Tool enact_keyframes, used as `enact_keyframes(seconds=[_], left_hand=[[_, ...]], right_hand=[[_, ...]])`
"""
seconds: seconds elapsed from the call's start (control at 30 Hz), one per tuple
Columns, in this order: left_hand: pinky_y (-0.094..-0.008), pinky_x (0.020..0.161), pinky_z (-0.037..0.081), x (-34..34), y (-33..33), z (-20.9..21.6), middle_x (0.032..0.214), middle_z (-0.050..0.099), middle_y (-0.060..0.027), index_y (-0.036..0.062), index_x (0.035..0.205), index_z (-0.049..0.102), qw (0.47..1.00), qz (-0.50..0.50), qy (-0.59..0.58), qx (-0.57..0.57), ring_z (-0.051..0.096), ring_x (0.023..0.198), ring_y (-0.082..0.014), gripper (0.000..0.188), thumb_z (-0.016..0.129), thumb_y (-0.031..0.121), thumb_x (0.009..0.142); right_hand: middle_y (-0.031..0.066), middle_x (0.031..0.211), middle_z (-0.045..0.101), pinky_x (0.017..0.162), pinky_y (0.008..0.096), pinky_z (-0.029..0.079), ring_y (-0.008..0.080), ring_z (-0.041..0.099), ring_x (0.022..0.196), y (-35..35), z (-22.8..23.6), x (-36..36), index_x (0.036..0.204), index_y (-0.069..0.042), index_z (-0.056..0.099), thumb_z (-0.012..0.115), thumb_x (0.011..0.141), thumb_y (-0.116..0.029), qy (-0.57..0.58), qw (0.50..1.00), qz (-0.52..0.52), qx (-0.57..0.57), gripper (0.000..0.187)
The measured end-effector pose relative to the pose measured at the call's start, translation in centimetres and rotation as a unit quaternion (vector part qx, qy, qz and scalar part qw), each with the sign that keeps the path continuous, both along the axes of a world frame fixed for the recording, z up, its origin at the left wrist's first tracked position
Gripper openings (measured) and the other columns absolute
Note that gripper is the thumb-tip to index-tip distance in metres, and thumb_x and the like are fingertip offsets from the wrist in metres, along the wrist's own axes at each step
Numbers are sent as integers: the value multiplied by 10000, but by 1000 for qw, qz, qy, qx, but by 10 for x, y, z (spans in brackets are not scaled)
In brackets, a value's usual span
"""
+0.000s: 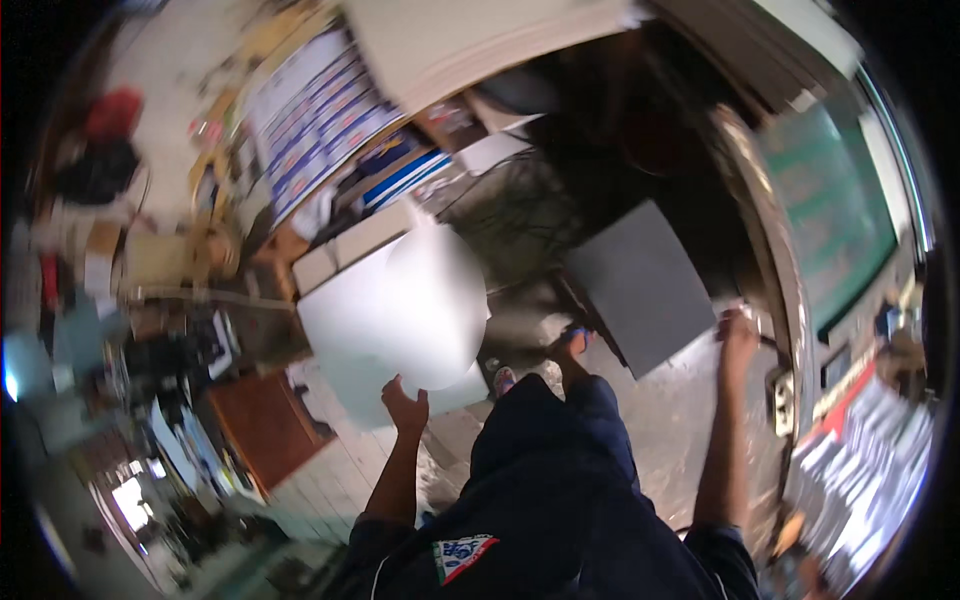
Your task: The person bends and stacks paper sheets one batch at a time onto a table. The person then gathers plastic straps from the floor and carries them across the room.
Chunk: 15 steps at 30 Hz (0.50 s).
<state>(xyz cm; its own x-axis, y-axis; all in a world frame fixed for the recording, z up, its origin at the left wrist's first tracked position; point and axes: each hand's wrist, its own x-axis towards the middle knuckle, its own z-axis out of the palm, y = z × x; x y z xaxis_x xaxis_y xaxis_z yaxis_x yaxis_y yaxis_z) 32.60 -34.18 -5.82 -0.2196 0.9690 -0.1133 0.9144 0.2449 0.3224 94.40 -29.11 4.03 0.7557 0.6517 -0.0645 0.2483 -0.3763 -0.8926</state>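
Note:
My left hand (405, 408) is at the near edge of a stack of large white sheets (370, 320), its thumb and forefinger apart and nothing visible between them. A bright glare washes out the right part of the top sheet. Off to the right, my right hand (738, 335) is beside the right corner of a flat grey board (645, 285). Its fingers look curled, but blur hides whether they grip anything. A gap of dark floor separates the board from the white stack.
My feet (575, 340) stand between the stack and the board. Printed blue-and-white sheets (315, 110) lie beyond the stack. At the left is a brown board (262, 425). On the right are a green panel (830, 200), an electrical socket (782, 402) and piled papers (870, 470).

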Motion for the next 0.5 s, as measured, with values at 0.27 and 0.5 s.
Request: enact_keyframes(seconds=[0.27, 0.5], left_hand=[[-498, 996, 394, -210, -160, -74, 1270, 475, -259, -73, 1314, 415, 940, 342, -17, -6, 484, 1146, -403, 850, 815, 356, 698], [-410, 872, 478, -286, -143, -145, 1247, 575, -174, 2, 1335, 477, 770, 458, -425, -129, 571, 1103, -309, 705, 699, 449, 837]], right_hand=[[288, 1399, 434, 1075, 380, 357, 346, 424, 1325, -93, -221, -364, 1411, 76, 332, 629, 895, -396, 154, 870, 402, -242, 760], [165, 1415, 425, 1089, 332, 302, 243, 376, 1322, -109, -237, -453, 1497, -4, 197, 634, 932, -303, 320, 854, 378, -161, 774]])
